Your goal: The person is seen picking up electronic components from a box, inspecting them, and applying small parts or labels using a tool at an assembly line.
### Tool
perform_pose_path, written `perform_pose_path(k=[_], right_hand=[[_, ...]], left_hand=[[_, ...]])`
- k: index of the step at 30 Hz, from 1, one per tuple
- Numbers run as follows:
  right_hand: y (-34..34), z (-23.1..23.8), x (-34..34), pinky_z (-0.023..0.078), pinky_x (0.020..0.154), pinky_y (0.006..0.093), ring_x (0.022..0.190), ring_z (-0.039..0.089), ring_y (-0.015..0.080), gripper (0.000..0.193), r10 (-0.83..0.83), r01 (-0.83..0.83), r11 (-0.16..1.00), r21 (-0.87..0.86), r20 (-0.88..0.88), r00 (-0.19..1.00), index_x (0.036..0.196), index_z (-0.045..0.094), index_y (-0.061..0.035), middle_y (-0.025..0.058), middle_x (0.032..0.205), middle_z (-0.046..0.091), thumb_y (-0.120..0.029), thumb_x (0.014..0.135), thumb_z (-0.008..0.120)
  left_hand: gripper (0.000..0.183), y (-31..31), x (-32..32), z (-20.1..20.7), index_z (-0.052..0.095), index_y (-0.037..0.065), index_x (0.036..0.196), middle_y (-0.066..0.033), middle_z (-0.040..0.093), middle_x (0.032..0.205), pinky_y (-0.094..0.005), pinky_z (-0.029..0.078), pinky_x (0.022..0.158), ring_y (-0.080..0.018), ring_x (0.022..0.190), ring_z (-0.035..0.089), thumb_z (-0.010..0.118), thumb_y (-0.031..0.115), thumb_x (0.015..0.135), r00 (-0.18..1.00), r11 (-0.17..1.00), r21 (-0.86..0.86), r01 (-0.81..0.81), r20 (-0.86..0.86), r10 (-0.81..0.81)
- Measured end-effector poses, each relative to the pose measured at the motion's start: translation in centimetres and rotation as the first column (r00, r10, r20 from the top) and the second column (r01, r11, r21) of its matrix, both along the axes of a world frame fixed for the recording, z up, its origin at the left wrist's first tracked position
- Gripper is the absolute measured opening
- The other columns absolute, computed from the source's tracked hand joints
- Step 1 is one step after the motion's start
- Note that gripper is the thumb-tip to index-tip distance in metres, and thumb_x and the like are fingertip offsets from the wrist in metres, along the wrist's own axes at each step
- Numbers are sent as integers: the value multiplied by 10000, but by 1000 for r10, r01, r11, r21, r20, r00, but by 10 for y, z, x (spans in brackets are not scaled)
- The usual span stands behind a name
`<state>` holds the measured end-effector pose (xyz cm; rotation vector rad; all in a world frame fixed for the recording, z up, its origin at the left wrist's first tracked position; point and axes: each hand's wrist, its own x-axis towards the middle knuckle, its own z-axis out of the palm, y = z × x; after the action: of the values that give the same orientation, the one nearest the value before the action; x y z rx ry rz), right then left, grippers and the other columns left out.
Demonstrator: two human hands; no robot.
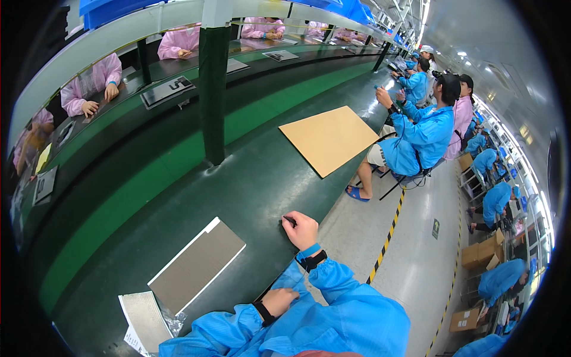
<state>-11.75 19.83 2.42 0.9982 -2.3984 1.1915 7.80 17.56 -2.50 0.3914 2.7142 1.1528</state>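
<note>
Right hand [301,229] rests on the tabletop [256,178], fingers curled and pinching a small dark pen-like tool [288,220] at its near edge. Left hand [278,300] lies loosely curled at that edge, holding nothing that shows. Left of the tool lies a grey panel [199,265], with a perforated sheet [144,318] beside it. Beyond it sits a brown board [330,138]. So near the edge, the tool could likely roll off if the pinch slackens.
</note>
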Motion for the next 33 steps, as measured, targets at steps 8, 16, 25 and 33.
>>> perform_pose_path(k=[8, 16, 25, 33], right_hand=[[-6, -3, -2, 476, 548, 341, 596, 603, 265, 93, 64, -63, 997, -34, 37, 997, 756, 641, -66, 117, 676, 614, -156, 732, 638], [-4, -9, -9, 445, 534, 267, 548, 541, 141, 117, 77, -76, 997, -20, 81, 994, 804, 633, -6, 89, 646, 595, -122, 795, 633], [-9, 6, -8, 401, 521, 268, 538, 468, 131, 158, 220, -242, 959, 151, 149, 964, 825, 592, 4, 82, 614, 538, -153, 836, 601], [-18, 27, 5, 339, 469, 291, 489, 381, 150, 143, 448, -499, 804, 323, 223, 866, 890, 568, -43, 59, 545, 401, -109, 785, 639]], left_hand=[[234, -1, 7, 26, 580, 95, 958, -79, 565, 925, -380, 497, 716, -283, 848, 582, 523, 41, 738, 975, 970, 205, -131, -150, 164], [275, -74, 108, 108, 630, 70, 895, -89, 599, 881, -353, 503, 723, -266, 818, 588, 534, -45, 664, 562, 620, 221, -753, -274, 781], [243, -100, 269, 103, 600, 23, 948, -144, 574, 993, -361, 430, 835, -316, 938, 547, 573, -16, 710, -210, -324, -164, -932, -485, 849], [492, -98, 279, 82, 541, 62, 1106, -155, 476, 1164, -390, 363, 945, -340, 1102, 435, 733, 146, 661, -264, -326, -275, -904, -241, 934]])
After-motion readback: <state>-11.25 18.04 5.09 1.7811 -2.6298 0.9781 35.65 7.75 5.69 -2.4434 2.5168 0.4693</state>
